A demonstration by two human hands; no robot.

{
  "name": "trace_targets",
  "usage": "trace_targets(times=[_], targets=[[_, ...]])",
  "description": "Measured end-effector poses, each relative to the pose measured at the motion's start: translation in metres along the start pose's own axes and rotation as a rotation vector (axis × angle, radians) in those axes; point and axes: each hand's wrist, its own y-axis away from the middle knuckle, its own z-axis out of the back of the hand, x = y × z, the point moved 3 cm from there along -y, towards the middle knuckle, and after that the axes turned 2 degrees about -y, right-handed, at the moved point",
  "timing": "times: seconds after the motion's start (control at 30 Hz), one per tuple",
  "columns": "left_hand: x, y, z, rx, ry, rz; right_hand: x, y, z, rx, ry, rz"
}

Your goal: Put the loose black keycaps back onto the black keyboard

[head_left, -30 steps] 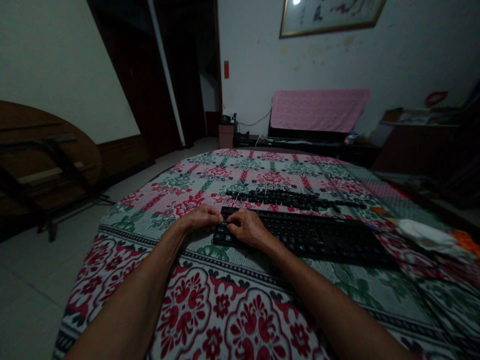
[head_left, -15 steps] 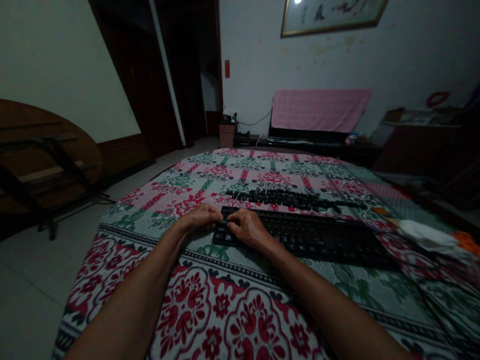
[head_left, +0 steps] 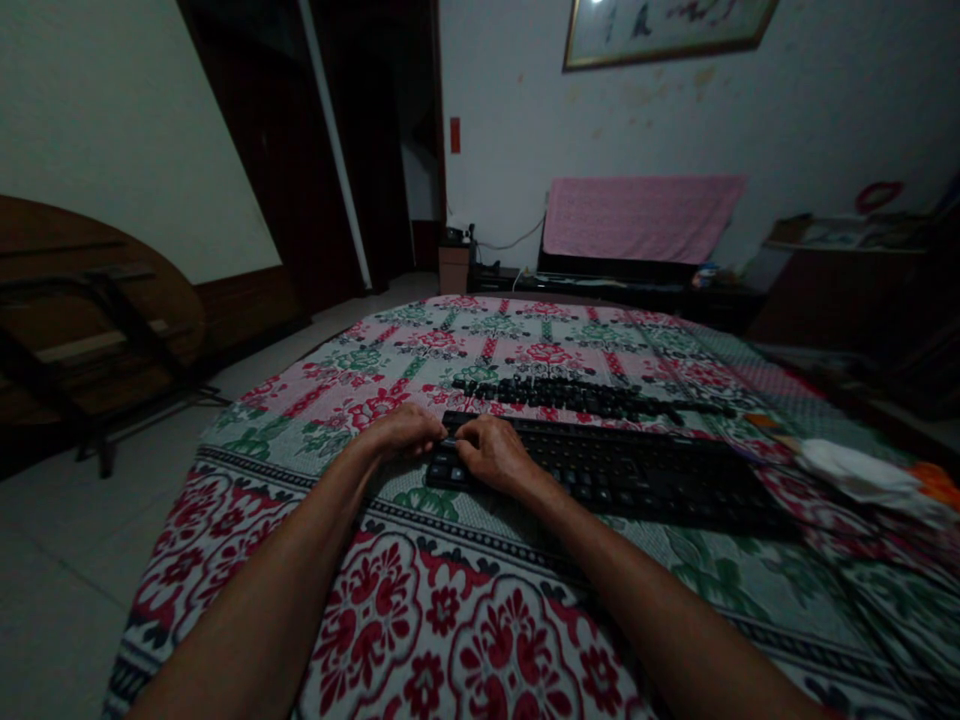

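Note:
A black computer keyboard (head_left: 637,475) lies on the patterned cloth, with keycaps absent over much of its middle. At its upper left corner my left hand (head_left: 409,432) has its fingers drawn together against the edge. My right hand (head_left: 495,452) rests over the left-end keys, thumb and fingers pinched close to the left fingertips. Whatever sits between the fingertips is too small and dark to make out. Behind the keyboard stretches a long row of loose black keycaps (head_left: 570,396).
A floral cloth (head_left: 442,600) covers the table. To the right are a white crumpled bag (head_left: 862,472), an orange item (head_left: 936,485) and dark cables. A folded round tabletop (head_left: 90,300) leans at the left wall. A pink towel (head_left: 641,218) drapes over a screen at the back.
Both hands stay at the keyboard's left end, with only slight shifts of the fingers. The keyboard and the loose keycaps have not moved.

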Motion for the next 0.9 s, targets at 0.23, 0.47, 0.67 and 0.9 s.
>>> trace_targets(times=[0.23,0.47,0.67,0.9], targets=[[-0.007,0.004,0.000,-0.008,-0.062,-0.026,0.001,-0.001,0.003,0.029,-0.002,0.063],[-0.007,0.003,0.002,0.017,-0.103,-0.022,0.001,-0.001,0.004,0.014,-0.002,0.044],[-0.008,0.001,0.002,0.003,-0.105,-0.065,-0.003,0.000,0.001,-0.012,-0.013,0.017],[-0.009,0.002,0.002,0.031,-0.098,-0.026,-0.004,0.000,0.004,-0.053,-0.016,0.053]])
